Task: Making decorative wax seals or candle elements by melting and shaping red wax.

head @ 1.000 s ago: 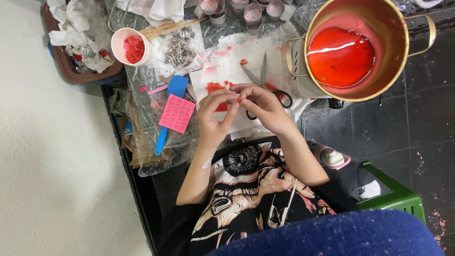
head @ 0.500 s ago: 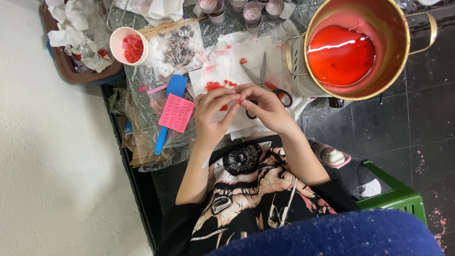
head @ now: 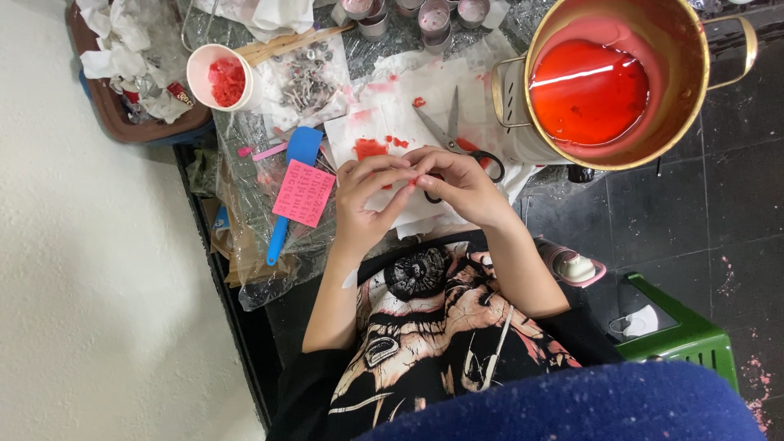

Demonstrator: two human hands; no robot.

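Both hands pinch one tiny red wax bit (head: 413, 179) above stained paper (head: 384, 122).
Left hand (head: 365, 204), right hand (head: 459, 186) fingertips pressed together — crumb could slip or crumble; scissors (head: 454, 135) close by.

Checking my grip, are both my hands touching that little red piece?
Touching. The head view shows fingertips of the left hand and the right hand meeting on the small red piece, with no gap.

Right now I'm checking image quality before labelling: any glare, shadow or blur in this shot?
Head view: a bright glare streak crosses the red liquid in the brass pot; soft shadow on the wall at left; the hands look sharp; the blue fabric nearest the camera is soft.
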